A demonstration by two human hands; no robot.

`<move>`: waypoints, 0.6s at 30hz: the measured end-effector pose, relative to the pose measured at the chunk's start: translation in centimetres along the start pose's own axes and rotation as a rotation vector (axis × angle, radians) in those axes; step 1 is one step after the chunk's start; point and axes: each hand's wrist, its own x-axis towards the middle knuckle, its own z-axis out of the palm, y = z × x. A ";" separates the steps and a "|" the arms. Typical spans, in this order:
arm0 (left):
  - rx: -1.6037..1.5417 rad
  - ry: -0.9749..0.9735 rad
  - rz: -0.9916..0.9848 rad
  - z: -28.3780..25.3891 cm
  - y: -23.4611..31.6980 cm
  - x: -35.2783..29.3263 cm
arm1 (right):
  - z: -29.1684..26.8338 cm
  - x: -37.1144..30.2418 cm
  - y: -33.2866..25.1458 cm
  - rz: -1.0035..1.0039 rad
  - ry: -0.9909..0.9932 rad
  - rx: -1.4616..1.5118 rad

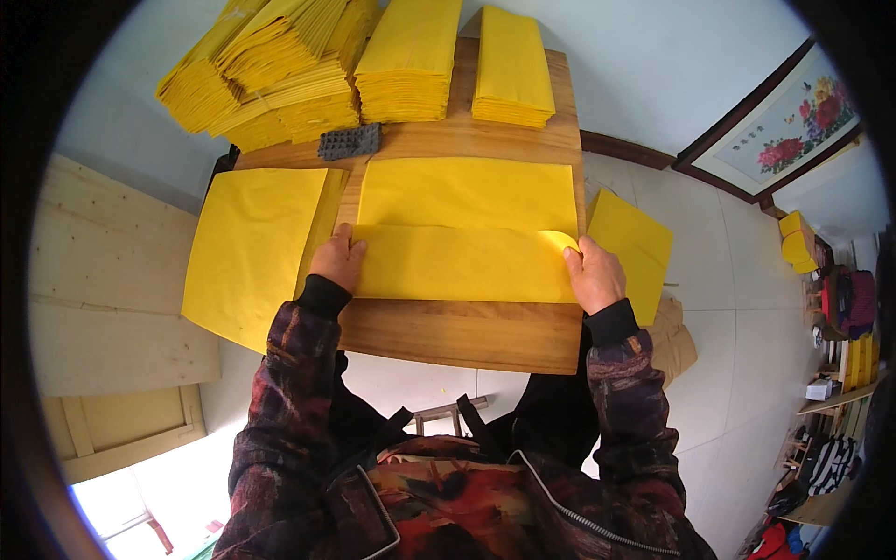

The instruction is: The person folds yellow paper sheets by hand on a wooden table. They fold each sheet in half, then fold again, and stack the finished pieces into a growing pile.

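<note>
- Dark lettering, too small to read, and painted flowers mark the framed picture at 2 o'clock.
- My forearms reach in from 7 and 5 o'clock.
- My right hand, at 3 o'clock, grips the folded yellow sheet beside its curled corner.
- My left hand, at 9 o'clock, touches its left edge; I cannot tell whether those fingers pinch.
- The sheet lies mid-dial on the wooden table.

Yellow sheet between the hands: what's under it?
Under the yellow sheet: a yellow layer shows beyond its far edge, the wooden table past its near edge. Covered: whether that layer is a fold or a separate sheet, and anything else directly beneath.
</note>
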 end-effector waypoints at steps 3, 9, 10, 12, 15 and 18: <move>0.052 0.012 -0.006 0.2 0.1 0.0 | 0.0 0.2 -0.2 0.025 -0.024 -0.058; 0.135 0.029 -0.073 0.8 0.2 0.2 | 0.2 0.5 -0.5 0.098 -0.039 -0.119; 0.139 0.029 -0.086 0.9 0.2 0.2 | 0.2 0.5 -0.5 0.102 -0.023 -0.122; 0.136 0.064 -0.039 1.0 0.1 0.1 | 0.2 0.4 -0.6 0.124 -0.005 -0.100; 0.144 0.084 -0.027 1.1 -0.1 0.0 | 0.1 0.5 -0.7 0.151 -0.006 -0.091; 0.146 0.089 -0.037 1.1 -0.1 -0.1 | 0.1 0.6 -0.7 0.170 -0.030 -0.116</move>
